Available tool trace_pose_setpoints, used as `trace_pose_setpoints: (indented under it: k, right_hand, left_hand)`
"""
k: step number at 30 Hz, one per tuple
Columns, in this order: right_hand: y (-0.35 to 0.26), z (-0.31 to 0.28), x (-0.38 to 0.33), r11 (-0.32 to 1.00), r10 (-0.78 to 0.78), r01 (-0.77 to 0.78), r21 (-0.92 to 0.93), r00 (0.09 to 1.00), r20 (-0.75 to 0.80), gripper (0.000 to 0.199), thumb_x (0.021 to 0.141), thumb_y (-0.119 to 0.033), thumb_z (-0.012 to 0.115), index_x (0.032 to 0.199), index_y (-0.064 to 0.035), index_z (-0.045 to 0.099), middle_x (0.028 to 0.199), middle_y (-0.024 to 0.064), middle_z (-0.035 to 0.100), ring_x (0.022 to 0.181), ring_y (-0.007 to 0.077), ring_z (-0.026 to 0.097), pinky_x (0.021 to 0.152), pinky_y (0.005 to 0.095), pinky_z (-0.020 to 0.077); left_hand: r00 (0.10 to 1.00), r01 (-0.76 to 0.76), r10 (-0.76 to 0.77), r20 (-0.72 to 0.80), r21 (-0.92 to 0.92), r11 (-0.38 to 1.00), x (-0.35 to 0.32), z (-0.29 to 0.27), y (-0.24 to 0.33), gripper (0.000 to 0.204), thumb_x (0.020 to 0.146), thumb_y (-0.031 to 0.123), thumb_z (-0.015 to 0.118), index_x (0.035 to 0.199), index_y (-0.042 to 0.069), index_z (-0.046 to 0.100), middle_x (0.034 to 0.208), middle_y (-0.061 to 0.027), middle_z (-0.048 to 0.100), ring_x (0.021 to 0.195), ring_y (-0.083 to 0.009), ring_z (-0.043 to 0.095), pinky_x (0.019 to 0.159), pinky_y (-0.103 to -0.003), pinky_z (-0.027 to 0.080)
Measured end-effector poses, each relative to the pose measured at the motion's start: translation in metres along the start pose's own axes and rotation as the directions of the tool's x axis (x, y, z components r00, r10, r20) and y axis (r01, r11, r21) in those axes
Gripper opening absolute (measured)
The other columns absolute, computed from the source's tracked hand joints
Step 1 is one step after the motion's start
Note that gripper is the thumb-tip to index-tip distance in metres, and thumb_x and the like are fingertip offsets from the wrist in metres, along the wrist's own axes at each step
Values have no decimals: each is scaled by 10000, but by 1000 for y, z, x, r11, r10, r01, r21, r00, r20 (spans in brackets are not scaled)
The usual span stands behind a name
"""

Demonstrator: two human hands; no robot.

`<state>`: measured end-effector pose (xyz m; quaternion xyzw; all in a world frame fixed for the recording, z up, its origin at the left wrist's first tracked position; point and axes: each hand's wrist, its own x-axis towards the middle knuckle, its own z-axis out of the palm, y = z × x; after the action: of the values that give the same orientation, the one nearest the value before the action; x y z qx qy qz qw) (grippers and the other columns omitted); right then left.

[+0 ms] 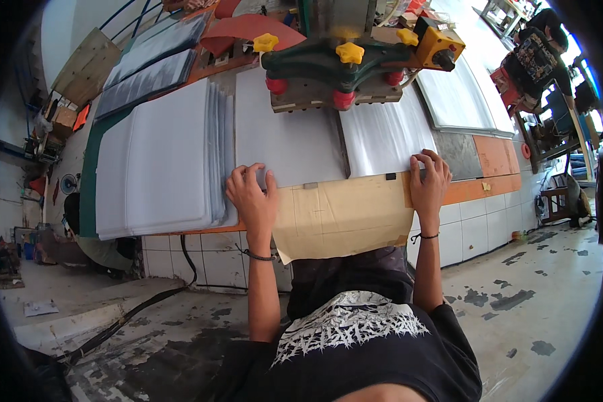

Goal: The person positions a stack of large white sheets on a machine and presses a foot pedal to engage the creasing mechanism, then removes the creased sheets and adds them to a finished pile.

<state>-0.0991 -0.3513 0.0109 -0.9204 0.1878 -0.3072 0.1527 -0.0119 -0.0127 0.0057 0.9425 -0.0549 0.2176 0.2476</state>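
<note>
One beige card (342, 228) droops over the near edge of the counter (465, 190). From the card's middle, my left hand (253, 197) lies between nine and ten o'clock, fingers loosely bent, and my right hand (432, 184) between two and three, fingers likewise curled. Whether either hand pinches anything, I cannot tell. Toward twelve o'clock, smooth pale sheets (288, 134) lie flat below a green press head (345, 78) with yellow star-shaped knobs (350, 53); around ten o'clock sits a stack of clear sheets (167, 161).
</note>
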Motion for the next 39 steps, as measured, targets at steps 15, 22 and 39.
trace_pose_setpoints:
  k: [15,22,39]
  right_hand:
    - [4,-1,-1,1000,6,-6,20,1000,16,182,959,-258,659,1022,-95,710,1214,80,649,1187,304,547,1034,448,361]
    - [5,-1,1,999,24,-24,44,1000,5,148,929,-236,682,1007,-115,715,1222,93,639,1200,306,538,1051,454,352]
    - [3,-5,1,997,36,-37,70,999,16,119,899,-196,706,1003,-137,710,1250,87,625,1211,313,528,1043,463,352]
  left_hand:
    - [1000,14,-14,-1,-10,1000,0,-2,2,214,911,241,663,1075,106,686,1164,-100,573,1134,-329,509,1002,-490,370]
    - [1000,6,-6,-17,-13,1000,0,1,3,219,910,243,663,1074,101,693,1155,-102,578,1127,-326,512,1002,-490,372]
    - [1000,11,-11,-13,58,998,2,-3,7,214,907,237,659,1070,103,693,1154,-106,575,1120,-328,513,972,-481,388]
